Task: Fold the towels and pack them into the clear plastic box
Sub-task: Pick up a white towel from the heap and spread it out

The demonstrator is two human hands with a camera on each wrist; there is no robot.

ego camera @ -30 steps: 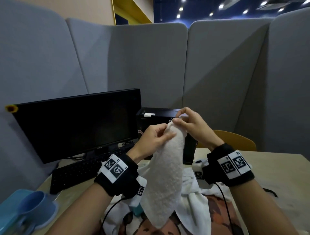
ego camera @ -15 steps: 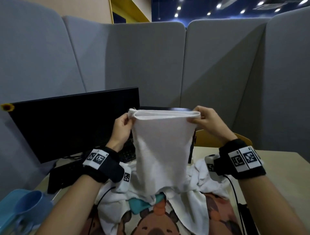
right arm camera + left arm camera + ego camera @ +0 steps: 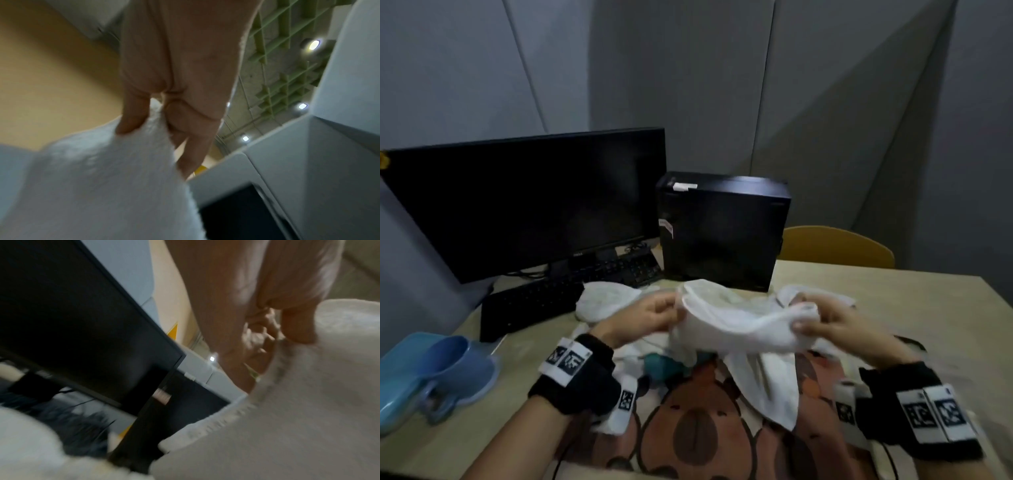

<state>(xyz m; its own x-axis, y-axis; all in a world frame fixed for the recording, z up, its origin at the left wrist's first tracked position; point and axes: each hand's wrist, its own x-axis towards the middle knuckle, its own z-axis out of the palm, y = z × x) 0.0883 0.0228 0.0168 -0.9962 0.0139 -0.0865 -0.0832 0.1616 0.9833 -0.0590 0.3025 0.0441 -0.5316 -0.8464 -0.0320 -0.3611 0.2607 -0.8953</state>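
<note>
A white towel (image 3: 736,325) is stretched between my two hands just above the table, over a heap of other towels. My left hand (image 3: 654,313) pinches its left corner; the left wrist view shows fingers (image 3: 296,327) curled onto the towel (image 3: 298,418). My right hand (image 3: 822,323) grips the right corner, with thumb and fingers (image 3: 133,120) pinching the fluffy towel (image 3: 107,186). Beneath lie more white towels (image 3: 763,380) and one with a brown cartoon animal print (image 3: 695,428). Another white towel (image 3: 606,301) is bunched by the keyboard. No clear plastic box is in sight.
A black monitor (image 3: 524,202) and keyboard (image 3: 534,305) stand at the left back, a black computer case (image 3: 722,233) behind the towels. A blue cup on a blue tray (image 3: 431,370) sits at the left edge. A yellow chair back (image 3: 835,246) rises beyond the table (image 3: 928,308).
Both hands have come down from chest height to just above the table, still holding the towel's corners. The towel hung upright and spread; now it lies nearly flat over the heap.
</note>
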